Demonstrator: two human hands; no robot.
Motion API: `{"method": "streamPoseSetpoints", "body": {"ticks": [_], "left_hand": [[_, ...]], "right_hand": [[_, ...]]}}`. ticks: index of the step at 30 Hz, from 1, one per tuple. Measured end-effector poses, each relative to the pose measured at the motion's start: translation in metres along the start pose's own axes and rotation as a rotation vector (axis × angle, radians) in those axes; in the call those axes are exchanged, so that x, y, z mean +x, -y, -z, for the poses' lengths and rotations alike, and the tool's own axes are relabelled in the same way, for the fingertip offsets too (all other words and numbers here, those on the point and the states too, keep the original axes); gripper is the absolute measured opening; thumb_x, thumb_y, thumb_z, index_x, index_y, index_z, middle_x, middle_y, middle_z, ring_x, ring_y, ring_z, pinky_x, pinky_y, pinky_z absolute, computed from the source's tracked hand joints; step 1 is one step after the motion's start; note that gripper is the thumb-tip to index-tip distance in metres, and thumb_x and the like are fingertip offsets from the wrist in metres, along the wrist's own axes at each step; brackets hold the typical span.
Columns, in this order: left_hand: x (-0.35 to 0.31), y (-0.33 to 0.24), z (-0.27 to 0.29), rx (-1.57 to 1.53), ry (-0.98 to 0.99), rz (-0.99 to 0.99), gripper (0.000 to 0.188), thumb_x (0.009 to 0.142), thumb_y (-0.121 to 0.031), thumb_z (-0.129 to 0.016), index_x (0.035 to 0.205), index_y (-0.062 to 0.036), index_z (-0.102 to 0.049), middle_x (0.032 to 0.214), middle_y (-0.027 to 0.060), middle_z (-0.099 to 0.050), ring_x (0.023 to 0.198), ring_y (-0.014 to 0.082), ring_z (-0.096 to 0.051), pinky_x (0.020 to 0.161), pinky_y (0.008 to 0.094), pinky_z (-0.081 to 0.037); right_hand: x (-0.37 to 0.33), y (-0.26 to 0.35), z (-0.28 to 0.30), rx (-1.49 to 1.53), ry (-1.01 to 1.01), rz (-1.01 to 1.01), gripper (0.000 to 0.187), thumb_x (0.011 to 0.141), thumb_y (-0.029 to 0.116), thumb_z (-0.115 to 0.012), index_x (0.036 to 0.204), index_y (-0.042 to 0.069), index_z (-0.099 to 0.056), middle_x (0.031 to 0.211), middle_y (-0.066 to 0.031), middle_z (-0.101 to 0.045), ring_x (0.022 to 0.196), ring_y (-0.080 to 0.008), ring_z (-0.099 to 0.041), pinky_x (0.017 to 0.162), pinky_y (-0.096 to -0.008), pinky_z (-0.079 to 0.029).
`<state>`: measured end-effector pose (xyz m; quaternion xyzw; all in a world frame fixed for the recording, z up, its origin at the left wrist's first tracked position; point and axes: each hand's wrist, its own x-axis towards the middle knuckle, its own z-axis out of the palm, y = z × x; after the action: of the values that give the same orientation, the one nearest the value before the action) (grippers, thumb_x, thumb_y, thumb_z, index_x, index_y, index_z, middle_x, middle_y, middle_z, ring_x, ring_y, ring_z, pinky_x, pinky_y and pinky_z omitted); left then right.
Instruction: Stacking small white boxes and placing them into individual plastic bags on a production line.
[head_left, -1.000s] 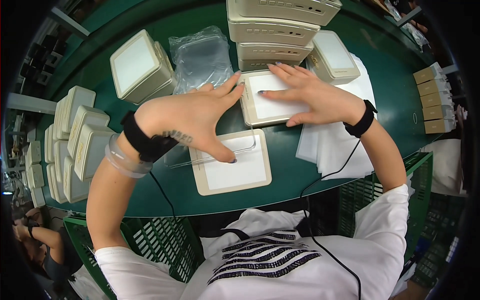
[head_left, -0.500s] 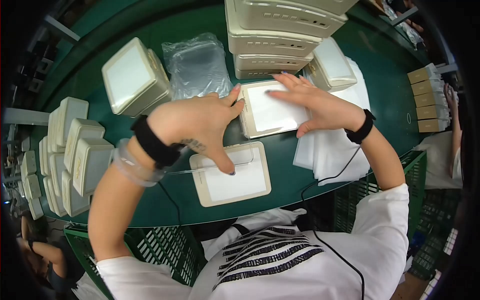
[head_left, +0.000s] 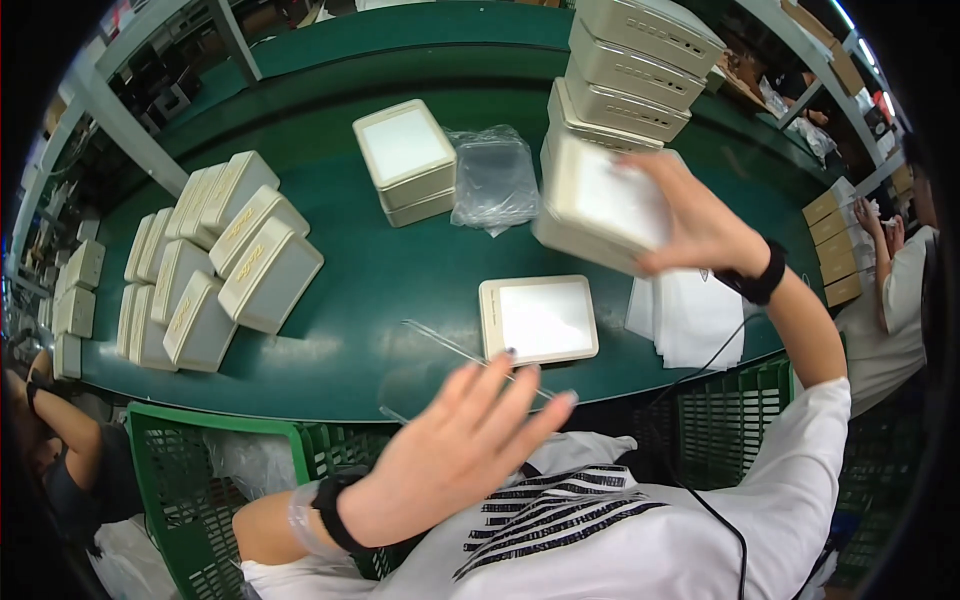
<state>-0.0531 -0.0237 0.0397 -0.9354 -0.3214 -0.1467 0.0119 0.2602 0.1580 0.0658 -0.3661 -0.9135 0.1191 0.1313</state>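
My right hand (head_left: 695,215) grips a beige box with a white top panel (head_left: 608,205), blurred and raised at the right in front of a stack of similar boxes (head_left: 640,85). My left hand (head_left: 465,450) is low in the middle, its fingers stretched out and apart. A clear plastic cover (head_left: 440,345) lies by its fingertips at the table's near edge; whether they touch it I cannot tell. Just beyond those fingers rests another beige box with a white panel (head_left: 545,318), flat on the green table (head_left: 350,350).
Several beige boxes (head_left: 270,280) lean together at the left. Two stacked ones (head_left: 405,150) stand beside clear plastic bags (head_left: 495,180). White sheets (head_left: 695,325) lie at the right. Green crates (head_left: 215,420) stand along the near edge. Other people (head_left: 890,290) are at both sides.
My right hand has lifted a beige box off the table. My left hand has drawn back toward me, and the clear cover is nearer the table's edge. The view has shifted.
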Motion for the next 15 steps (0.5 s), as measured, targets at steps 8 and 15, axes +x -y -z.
{"method": "streamPoseSetpoints", "body": {"ticks": [8,15], "left_hand": [[-0.024,-0.011,-0.031,0.271,-0.138,-0.029,0.045,0.085,-0.015,-0.051,0.128,-0.0049,-0.055,0.132,0.0139,-0.051,0.124,0.0303,-0.048,0.098,0.0377,-0.040],[-0.030,0.007,-0.042,0.299,-0.117,0.080,0.045,0.082,-0.017,-0.052,0.124,0.0002,-0.057,0.137,0.0143,-0.048,0.126,0.0296,-0.046,0.099,0.0361,-0.038]], "right_hand": [[0.227,0.087,-0.072,-0.025,-0.167,-0.438,0.086,0.067,0.056,-0.068,0.130,0.000,-0.049,0.118,-0.0269,-0.056,0.109,-0.0377,-0.056,0.093,-0.0425,-0.046],[0.157,0.100,-0.052,-0.264,-0.232,-0.076,0.054,0.089,0.037,-0.052,0.136,0.010,-0.049,0.126,-0.0256,-0.051,0.116,-0.0390,-0.051,0.100,-0.0459,-0.039]]}}
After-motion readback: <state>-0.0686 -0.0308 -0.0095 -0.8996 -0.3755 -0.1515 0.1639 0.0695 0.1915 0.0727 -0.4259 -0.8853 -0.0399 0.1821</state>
